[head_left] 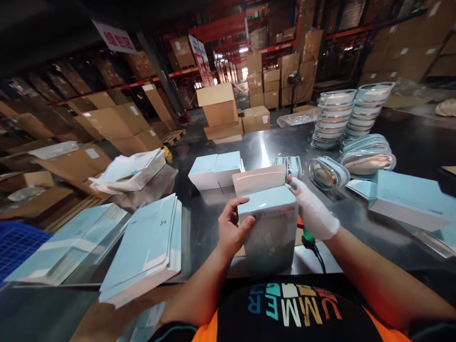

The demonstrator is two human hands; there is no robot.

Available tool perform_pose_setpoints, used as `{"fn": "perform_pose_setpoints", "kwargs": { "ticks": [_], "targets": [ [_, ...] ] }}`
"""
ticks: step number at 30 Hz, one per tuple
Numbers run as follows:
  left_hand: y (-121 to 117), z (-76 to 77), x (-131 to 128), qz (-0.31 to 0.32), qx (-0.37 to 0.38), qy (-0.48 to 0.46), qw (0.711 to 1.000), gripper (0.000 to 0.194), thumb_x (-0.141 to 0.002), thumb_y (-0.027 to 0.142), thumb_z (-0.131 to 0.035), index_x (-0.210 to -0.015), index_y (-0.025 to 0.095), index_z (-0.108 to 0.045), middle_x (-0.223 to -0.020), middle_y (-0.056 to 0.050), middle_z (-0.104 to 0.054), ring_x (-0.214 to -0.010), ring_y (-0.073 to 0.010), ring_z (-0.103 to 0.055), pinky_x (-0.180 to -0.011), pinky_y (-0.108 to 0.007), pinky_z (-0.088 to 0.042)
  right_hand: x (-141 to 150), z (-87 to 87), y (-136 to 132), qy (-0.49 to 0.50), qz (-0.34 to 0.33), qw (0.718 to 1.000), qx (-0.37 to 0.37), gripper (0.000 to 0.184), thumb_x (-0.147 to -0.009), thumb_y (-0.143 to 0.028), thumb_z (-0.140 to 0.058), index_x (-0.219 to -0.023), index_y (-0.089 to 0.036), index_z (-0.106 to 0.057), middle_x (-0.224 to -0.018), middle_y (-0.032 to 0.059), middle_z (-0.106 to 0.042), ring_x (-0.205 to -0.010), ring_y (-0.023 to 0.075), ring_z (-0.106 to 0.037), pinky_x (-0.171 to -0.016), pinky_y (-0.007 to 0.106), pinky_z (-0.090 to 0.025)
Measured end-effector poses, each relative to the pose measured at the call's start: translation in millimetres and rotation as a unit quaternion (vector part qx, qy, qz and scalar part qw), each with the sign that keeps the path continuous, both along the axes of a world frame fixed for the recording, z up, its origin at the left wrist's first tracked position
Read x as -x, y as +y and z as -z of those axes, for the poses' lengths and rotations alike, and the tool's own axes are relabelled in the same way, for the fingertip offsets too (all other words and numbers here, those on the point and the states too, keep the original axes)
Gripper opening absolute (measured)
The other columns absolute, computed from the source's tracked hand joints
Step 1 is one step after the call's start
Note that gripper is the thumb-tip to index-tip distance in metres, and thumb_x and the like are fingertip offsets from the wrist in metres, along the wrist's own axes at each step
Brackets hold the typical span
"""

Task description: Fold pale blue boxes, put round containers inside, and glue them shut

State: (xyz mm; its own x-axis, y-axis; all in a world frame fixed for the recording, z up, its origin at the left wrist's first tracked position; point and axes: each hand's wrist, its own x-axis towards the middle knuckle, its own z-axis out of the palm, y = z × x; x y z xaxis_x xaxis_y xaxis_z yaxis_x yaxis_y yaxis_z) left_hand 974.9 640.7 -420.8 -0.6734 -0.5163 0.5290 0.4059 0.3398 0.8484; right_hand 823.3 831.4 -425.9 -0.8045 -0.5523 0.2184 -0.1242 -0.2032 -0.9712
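Observation:
A light-blue and white cardboard box [269,232] stands upright in front of my body, with a raised flap [259,178] on its far side. My left hand [233,225] is bare and grips the box's upper left edge, thumb on the near face. On the right side, my right hand [315,209] wears a white glove and holds the box near its top corner, fingertips beside the flap. Partly hidden behind the box and my right wrist is a tool with a green and orange body [307,235] and a black cord.
Two closed blue boxes [215,167] sit beyond my hands. Glass containers with lids [333,118] are stacked at the back right. Flattened blue cartons [146,242] lie at left, near a white basket [144,175]. An opened blue box [409,197] lies at right on the dark table [203,228].

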Motion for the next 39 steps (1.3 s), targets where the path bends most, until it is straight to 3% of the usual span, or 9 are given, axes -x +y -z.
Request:
{"fn": "perform_pose_setpoints", "kwargs": {
  "ticks": [7,13,18,23,25,27,30,35,39],
  "targets": [
    [-10,10.1,-3,-0.012,0.070,0.110,0.991,0.043,-0.087,0.050,-0.090,-0.114,0.026,-0.068,-0.132,-0.009,-0.070,-0.126,-0.0278,-0.071,-0.104,-0.039,-0.056,-1,-3.4,-7,0.102,-0.119,0.988,0.013,0.084,-0.077,-0.063,-0.092,-0.142,-0.018,-0.064,-0.156,0.0194,-0.061,-0.144,0.0378,-0.060,-0.123,0.055,-0.047],
    [-35,2.6,-10,0.065,0.180,0.093,0.977,0.015,-0.099,0.028,-0.078,-0.114,0.027,-0.077,-0.115,-0.005,-0.069,-0.125,-0.0288,-0.072,-0.106,-0.044,-0.058,-7,13.1,4,0.295,-0.133,0.944,0.059,0.031,-0.107,-0.040,-0.069,-0.133,-0.026,-0.077,-0.163,0.0166,-0.056,-0.150,0.0262,-0.057,-0.124,0.047,-0.047],
    [-58,-43.7,-14,0.144,0.306,-0.007,0.941,0.023,-0.096,0.023,-0.081,-0.118,0.030,-0.078,-0.126,-0.009,-0.072,-0.134,-0.0312,-0.068,-0.109,-0.045,-0.059,-15,5.4,-3,0.394,-0.097,0.910,0.088,0.040,-0.111,-0.031,-0.062,-0.149,-0.036,-0.070,-0.160,0.0128,-0.060,-0.148,0.0235,-0.058,-0.122,0.045,-0.049],
    [-43,-92.8,-2,0.201,0.467,-0.171,0.844,0.074,-0.077,0.037,-0.097,-0.146,0.034,-0.070,-0.142,-0.016,-0.072,-0.122,-0.0391,-0.072,-0.103,-0.051,-0.062,14,-12.1,-8,0.485,-0.173,0.857,0.008,0.093,-0.104,-0.059,-0.067,-0.178,-0.023,-0.024,-0.179,0.0199,-0.032,-0.166,0.0319,-0.036,-0.132,0.050,-0.037],
    [-42,-100.2,2,0.177,0.455,-0.184,0.853,0.074,-0.074,0.037,-0.098,-0.144,0.032,-0.072,-0.123,-0.014,-0.078,-0.109,-0.0373,-0.074,-0.101,-0.051,-0.062,52,-14.9,-2,0.437,-0.115,0.891,-0.046,0.105,-0.096,-0.073,-0.070,-0.176,-0.019,-0.029,-0.178,0.0194,-0.036,-0.165,0.0336,-0.036,-0.135,0.050,-0.033],
    [-54,-100.7,1,0.101,0.403,-0.157,0.896,0.074,-0.075,0.040,-0.097,-0.144,0.028,-0.072,-0.117,-0.013,-0.078,-0.107,-0.0357,-0.074,-0.102,-0.050,-0.060,100,-8.6,12,0.353,0.071,0.926,-0.114,0.097,-0.092,-0.076,-0.071,-0.165,-0.015,-0.048,-0.173,0.0203,-0.044,-0.163,0.0365,-0.039,-0.137,0.053,-0.028],
    [-86,-86.7,-6,-0.059,0.219,-0.049,0.973,0.098,-0.078,0.044,-0.095,-0.163,0.030,-0.048,-0.134,-0.011,-0.071,-0.118,-0.0316,-0.071,-0.105,-0.046,-0.060,164,20.9,45,0.214,0.360,0.882,-0.218,0.084,-0.065,-0.065,-0.096,-0.122,-0.011,-0.068,-0.153,0.0299,-0.058,-0.156,0.0520,-0.039,-0.133,0.070,-0.020],
    [-110,-22.1,-13,-0.136,-0.072,-0.036,0.987,0.134,-0.062,0.034,-0.100,-0.170,0.033,-0.021,-0.158,-0.013,-0.056,-0.138,-0.0293,-0.061,-0.108,-0.039,-0.057,187,73.6,86,0.083,0.402,0.874,-0.262,0.055,-0.051,-0.032,-0.101,-0.083,-0.027,-0.056,-0.110,0.0177,-0.071,-0.125,0.0501,-0.064,-0.114,0.074,-0.046],
    [-91,30.7,-17,-0.128,-0.069,-0.111,0.983,0.120,-0.060,0.030,-0.095,-0.162,0.030,-0.033,-0.158,-0.015,-0.054,-0.141,-0.0304,-0.059,-0.116,-0.041,-0.053,150,45.0,88,0.238,0.416,0.850,-0.216,0.052,-0.074,-0.038,-0.085,-0.121,-0.025,-0.067,-0.124,0.0166,-0.068,-0.133,0.0481,-0.059,-0.119,0.073,-0.043]
  ]
}}
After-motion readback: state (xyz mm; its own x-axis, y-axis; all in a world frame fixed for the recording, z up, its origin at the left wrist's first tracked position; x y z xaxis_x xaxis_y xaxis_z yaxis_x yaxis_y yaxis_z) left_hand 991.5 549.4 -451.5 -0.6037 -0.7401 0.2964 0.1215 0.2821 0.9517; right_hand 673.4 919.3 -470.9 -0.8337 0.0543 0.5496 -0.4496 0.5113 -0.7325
